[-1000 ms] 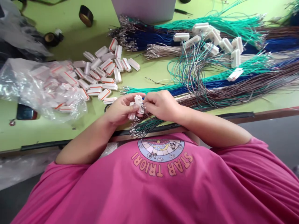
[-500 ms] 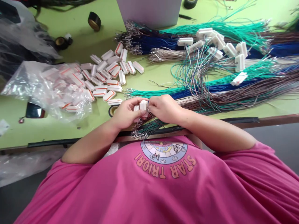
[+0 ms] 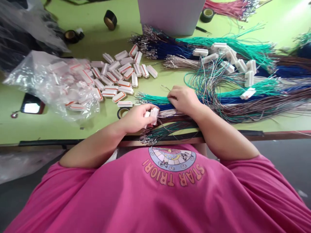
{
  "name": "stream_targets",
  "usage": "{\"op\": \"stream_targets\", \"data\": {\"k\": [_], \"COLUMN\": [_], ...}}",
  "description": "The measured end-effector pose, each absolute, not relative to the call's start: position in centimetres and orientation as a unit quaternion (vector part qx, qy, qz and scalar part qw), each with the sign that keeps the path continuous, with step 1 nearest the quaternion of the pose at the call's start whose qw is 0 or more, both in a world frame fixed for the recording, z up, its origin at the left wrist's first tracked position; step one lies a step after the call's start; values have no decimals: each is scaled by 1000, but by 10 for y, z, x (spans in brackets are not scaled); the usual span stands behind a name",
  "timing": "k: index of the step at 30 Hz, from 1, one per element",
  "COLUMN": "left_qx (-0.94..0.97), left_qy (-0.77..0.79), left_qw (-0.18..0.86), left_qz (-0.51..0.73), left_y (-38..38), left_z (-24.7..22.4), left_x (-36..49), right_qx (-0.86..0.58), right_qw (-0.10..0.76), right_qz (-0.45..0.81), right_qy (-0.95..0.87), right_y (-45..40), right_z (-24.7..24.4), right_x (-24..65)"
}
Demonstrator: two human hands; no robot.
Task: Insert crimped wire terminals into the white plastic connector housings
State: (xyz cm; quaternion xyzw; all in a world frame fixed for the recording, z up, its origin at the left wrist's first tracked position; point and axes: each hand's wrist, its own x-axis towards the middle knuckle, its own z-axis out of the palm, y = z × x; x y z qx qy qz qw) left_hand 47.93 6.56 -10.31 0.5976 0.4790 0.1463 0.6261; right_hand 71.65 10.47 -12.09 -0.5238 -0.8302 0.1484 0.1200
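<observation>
My left hand (image 3: 136, 119) is closed around white plastic connector housings (image 3: 154, 114), at least two side by side, near the table's front edge. A thin brown wire runs out of them to the right. My right hand (image 3: 184, 99) lies over the bundles of blue wires (image 3: 165, 106) and green wires (image 3: 148, 97). Its fingers are curled together at the wire ends, and what they pinch is hidden. Below the hands, more dark green wires (image 3: 162, 132) with metal terminals lie along the edge.
Many white housings with red strips (image 3: 119, 96) lie loose at left, beside a clear plastic bag (image 3: 58, 87) of them. Wired housings (image 3: 228, 55) sit on wire bundles at right. Tape rolls (image 3: 110, 20), a phone (image 3: 32, 104) and a grey box (image 3: 170, 16) stand around.
My right hand has left the housings and moved up and right to the blue and green wires. My left hand keeps hold of the housings. The phone screen has lit up.
</observation>
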Motion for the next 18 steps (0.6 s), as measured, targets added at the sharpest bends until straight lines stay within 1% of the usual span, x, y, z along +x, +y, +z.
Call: {"op": "stream_targets", "data": {"k": [2, 4, 8, 13, 16, 18], "left_qx": [595, 586, 538, 502, 490, 484], "left_qy": [475, 474, 473, 474, 469, 446], "left_qw": [630, 637, 675, 696, 705, 722], "left_qz": [155, 162, 178, 195, 209, 214], "left_y": [66, 66, 65, 65, 66, 68], "left_z": [-102, -99, -93, -91, -95, -99], "left_x": [480, 481, 486, 490, 488, 486], "right_qx": [-537, -548, -572, -575, -535, -454], "right_qw": [165, 192, 233, 264, 294, 307], "right_qz": [148, 140, 134, 175, 201, 237], "right_qy": [-814, -802, -774, -754, -766, -802], "right_y": [102, 99, 96, 93, 84, 75], "right_z": [-121, -120, -117, -111, -99, -89], "right_x": [717, 718, 717, 719, 717, 712]}}
